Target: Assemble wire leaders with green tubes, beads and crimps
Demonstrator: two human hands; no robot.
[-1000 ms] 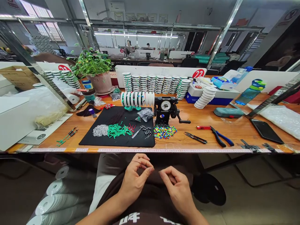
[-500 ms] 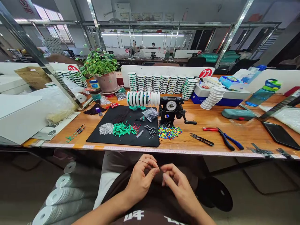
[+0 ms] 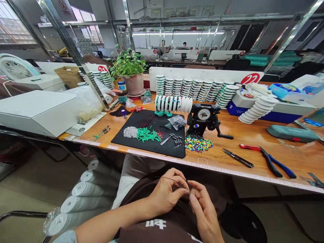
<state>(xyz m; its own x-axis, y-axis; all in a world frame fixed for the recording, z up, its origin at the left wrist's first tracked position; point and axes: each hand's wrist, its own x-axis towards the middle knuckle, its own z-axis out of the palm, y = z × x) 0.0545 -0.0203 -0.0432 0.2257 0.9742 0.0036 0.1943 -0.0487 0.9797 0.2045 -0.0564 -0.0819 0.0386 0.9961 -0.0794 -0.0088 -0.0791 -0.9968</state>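
Note:
My left hand [image 3: 168, 192] is closed in a pinch over my lap, with a thin dark cord [image 3: 165, 178] running across its fingers and sticking out to the left. Right beside it, my right hand [image 3: 204, 206] has thumb and fingers pressed together, its tips meeting the left fingertips. Whatever lies between the right fingertips is too small to make out. Both hands are below the table's front edge, in front of a brown apron with white lettering [image 3: 155, 223].
A black mat [image 3: 124, 141] on the table bears green tubes [image 3: 149, 135] and silvery beads [image 3: 130, 132]. Colourful beads [image 3: 198, 144] lie by a hand-cranked winder [image 3: 204, 116] holding white spools. Thread snips [image 3: 238, 158] and pliers [image 3: 277, 162] are at right; stacked spools [image 3: 197, 89] stand behind.
The camera view has turned left, so the table appears shifted right. My right hand has closed in on the left one, and their fingertips now meet.

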